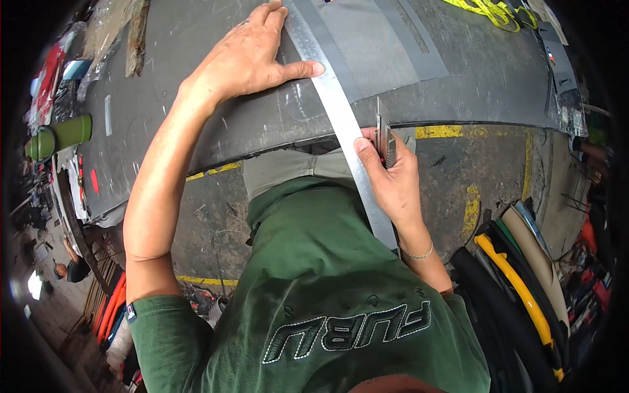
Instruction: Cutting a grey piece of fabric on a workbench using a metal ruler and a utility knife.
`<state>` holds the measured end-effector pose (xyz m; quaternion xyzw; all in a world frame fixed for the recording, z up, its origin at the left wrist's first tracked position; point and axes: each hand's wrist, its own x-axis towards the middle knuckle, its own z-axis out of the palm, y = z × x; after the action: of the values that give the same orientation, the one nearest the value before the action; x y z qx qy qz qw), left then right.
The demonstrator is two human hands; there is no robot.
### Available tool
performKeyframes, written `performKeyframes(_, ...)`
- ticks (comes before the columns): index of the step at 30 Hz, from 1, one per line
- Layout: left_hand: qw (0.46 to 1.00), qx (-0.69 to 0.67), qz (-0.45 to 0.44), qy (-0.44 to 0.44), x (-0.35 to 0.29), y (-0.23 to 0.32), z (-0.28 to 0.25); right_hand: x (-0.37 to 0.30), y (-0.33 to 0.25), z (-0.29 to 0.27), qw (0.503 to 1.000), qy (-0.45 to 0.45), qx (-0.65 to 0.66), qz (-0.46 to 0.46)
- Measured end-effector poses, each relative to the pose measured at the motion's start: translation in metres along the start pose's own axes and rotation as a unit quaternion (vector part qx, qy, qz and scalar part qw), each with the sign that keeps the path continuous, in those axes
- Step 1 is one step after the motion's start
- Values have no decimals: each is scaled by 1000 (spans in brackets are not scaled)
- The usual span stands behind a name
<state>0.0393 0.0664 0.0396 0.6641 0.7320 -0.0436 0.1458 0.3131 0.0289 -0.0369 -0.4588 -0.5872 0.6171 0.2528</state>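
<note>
A long metal ruler [341, 114] runs from the dark worktable [154, 105] over its near edge and down toward my shirt. My left hand [246, 56] rests with fingers stretched near the ruler's far end, its thumb pressing on the metal. Just to the right of the ruler lies a grey mesh panel [373, 52] with darker grey border strips. At the table's near edge, my right hand [396, 180] is closed around a utility knife [386, 144], its thin blade pointing away from me. The right thumb lies on the ruler too; the fingers behind are partly hidden.
A yellow tape measure [488, 12] is at the far right of the table, with a grey strip [557, 62] near the corner. A green bottle [62, 136] lies on the left. Fabric rolls, one yellow [517, 288], stand at lower right. Another person [72, 265] is at far left.
</note>
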Motion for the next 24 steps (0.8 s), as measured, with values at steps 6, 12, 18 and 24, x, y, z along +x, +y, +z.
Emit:
performKeyframes(6,1000,-16,-15,-7,1,8,-8,2,1,-2,1000,4,-7,-24)
performKeyframes(12,1000,20,13,13,1,-2,1,2,1,0,1000,4,22,-19)
performKeyframes(18,1000,-7,20,23,0,-7,8,2,5,0,999,-3,46,-7)
performKeyframes(24,1000,-13,17,18,0,-6,8,2,3,1,998,-6,61,-3)
